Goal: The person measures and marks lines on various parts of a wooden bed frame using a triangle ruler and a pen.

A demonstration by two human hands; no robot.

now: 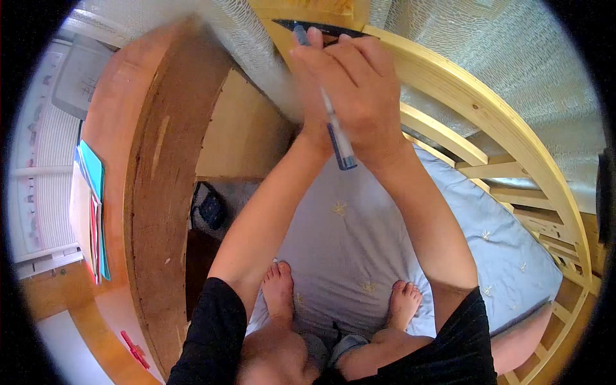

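At the top centre, my right hand (369, 83) is closed around a blue-and-clear pen (341, 146), its tip end by a wooden post (321, 9). A dark, flat strip with a pointed end (289, 24) lies against the wood there, just beyond the fingers; its kind is unclear. My left hand (312, 109) is blurred and largely covered by the right one, so its fingers do not show. It is close to the pen and the dark strip, and I cannot tell whether it touches either.
Pale wooden bed rails (487, 109) curve along the right. Bare feet stand on a grey-blue mattress (359, 237). At left is a brown wooden board (160, 173), with folders (93, 212) and a red pen (133, 350) beyond it. Patterned curtains (532, 70) hang behind the rails.
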